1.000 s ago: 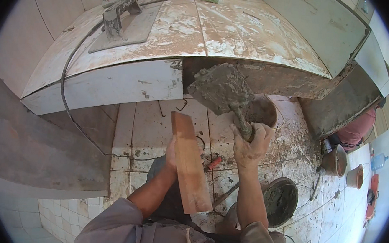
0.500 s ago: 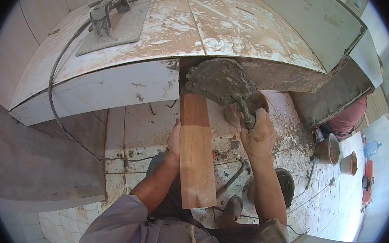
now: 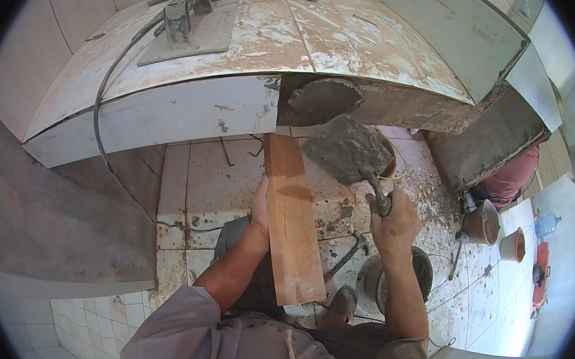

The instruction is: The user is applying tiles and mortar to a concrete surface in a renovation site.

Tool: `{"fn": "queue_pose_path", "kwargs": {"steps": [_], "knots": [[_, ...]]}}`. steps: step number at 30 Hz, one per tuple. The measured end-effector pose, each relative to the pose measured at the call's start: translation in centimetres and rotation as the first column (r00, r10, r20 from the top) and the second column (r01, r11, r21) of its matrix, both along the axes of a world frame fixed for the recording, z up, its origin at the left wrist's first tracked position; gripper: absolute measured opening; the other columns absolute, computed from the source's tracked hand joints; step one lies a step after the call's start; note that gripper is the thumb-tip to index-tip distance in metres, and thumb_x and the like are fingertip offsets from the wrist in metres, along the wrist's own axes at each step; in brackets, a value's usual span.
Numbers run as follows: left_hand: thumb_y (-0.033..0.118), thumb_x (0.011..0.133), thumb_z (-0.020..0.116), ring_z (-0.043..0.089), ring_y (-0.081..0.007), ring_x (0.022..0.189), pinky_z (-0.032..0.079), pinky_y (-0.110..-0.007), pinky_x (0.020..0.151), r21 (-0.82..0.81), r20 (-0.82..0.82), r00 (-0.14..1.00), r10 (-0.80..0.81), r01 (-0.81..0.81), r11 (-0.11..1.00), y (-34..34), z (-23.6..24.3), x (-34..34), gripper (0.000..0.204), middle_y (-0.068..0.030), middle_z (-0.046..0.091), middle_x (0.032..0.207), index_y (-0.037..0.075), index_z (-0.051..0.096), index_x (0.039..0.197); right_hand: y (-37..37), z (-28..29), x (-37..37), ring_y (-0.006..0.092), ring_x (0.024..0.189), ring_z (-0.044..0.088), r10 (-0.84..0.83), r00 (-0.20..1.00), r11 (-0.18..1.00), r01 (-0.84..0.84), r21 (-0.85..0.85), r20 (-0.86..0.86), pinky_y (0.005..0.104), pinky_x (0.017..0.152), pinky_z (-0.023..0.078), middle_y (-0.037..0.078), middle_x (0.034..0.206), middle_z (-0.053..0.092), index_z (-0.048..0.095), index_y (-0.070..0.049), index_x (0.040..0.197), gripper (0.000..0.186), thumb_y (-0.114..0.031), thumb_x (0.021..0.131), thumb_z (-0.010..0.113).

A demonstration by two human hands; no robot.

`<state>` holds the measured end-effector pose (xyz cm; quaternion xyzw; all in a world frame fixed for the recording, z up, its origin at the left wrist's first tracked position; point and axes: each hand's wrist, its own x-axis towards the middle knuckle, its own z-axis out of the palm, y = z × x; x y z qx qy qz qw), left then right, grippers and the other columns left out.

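Note:
My left hand (image 3: 259, 205) grips the left edge of a long brown tile strip (image 3: 291, 220), its fingers partly hidden behind it. The strip stands between my arms, its far end near the end of the white tile facing (image 3: 163, 128). With fingers wrapped round the handle, my right hand (image 3: 396, 227) holds a trowel (image 3: 347, 150), its blade coated in grey mortar. Beyond the blade, a lump of wet mortar (image 3: 324, 99) clings to the bare edge of the tiled counter (image 3: 261, 46). Blade and lump are apart.
A flat plastering trowel (image 3: 190, 40) lies on the counter, with a cable (image 3: 98, 110) hanging over its front. On the dirty floor are a hammer (image 3: 347, 255), a bucket (image 3: 422, 274) by my right forearm, and two buckets farther right near a person in pink (image 3: 516, 176).
My right hand has drawn the trowel back from the counter edge, toward the right and nearer me. A mortar lump now shows on that edge. My left hand still holds the tile strip.

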<state>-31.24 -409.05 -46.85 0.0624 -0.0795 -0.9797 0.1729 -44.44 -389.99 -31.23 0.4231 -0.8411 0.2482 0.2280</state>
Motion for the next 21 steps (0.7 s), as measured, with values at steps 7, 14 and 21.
{"fn": "queue_pose_path", "kwargs": {"steps": [7,14,21], "knots": [[0.068,0.091,0.025,0.058,-0.0442,0.101,0.048,-0.063,0.084,0.016,0.001,0.997,-0.08,0.08,0.997,1.0,1.4,0.8,0.078,-0.0268,0.058,0.112,0.005,0.044,0.133,-1.9,4.2,0.6,0.0323,0.062,0.058,0.053,0.98,0.997,-0.063,-0.047,-0.192,0.0416,0.053,0.044,0.012,0.073,0.057,0.053,-0.007,0.079,0.033,-0.024,0.073,0.08],[0.067,0.092,0.022,0.06,-0.0402,0.099,0.051,-0.06,0.079,-0.036,0.051,0.997,-0.063,0.065,0.997,1.3,1.9,0.2,0.079,-0.0248,0.06,0.109,0.003,0.047,0.129,-2.0,7.6,-3.5,0.0318,0.07,0.06,0.078,0.927,0.996,-0.058,0.064,-0.367,0.0422,0.061,0.047,0.011,0.075,0.055,0.053,-0.007,0.083,0.027,-0.017,0.072,0.076],[0.067,0.092,0.022,0.059,-0.041,0.105,0.051,-0.056,0.084,-0.076,-0.035,0.992,-0.119,0.116,0.99,0.6,0.7,-0.5,0.082,-0.0277,0.057,0.118,0.0,0.046,0.132,-2.4,9.5,-6.6,0.0299,0.069,0.061,0.107,0.893,0.991,-0.059,0.121,-0.437,0.0424,0.064,0.048,0.009,0.076,0.056,0.055,-0.01,0.085,0.025,-0.009,0.064,0.07]]}}
